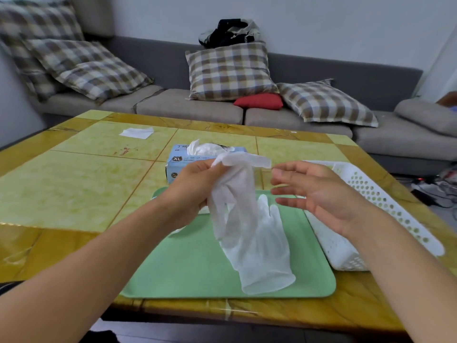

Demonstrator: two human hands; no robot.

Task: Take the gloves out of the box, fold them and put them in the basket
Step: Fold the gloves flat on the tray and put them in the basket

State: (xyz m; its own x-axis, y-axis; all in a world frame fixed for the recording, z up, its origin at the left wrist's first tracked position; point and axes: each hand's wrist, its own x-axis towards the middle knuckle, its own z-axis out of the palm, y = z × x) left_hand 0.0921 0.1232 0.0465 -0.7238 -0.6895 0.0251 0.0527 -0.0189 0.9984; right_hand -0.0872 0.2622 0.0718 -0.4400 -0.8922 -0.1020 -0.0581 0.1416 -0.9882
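Head view: left hand (195,191) pinches a translucent white glove (237,194) above the green tray (188,266); right hand (319,194) spread, empty, beside the white basket (385,201).

You see a green tray (188,273) on the yellow desk (81,184). A white tissue (136,133) lies far back on the desk. Behind is a grey sofa (197,107) with checked pillows (228,71), a small red cushion (259,101) and a dark bundle of clothes (230,33).
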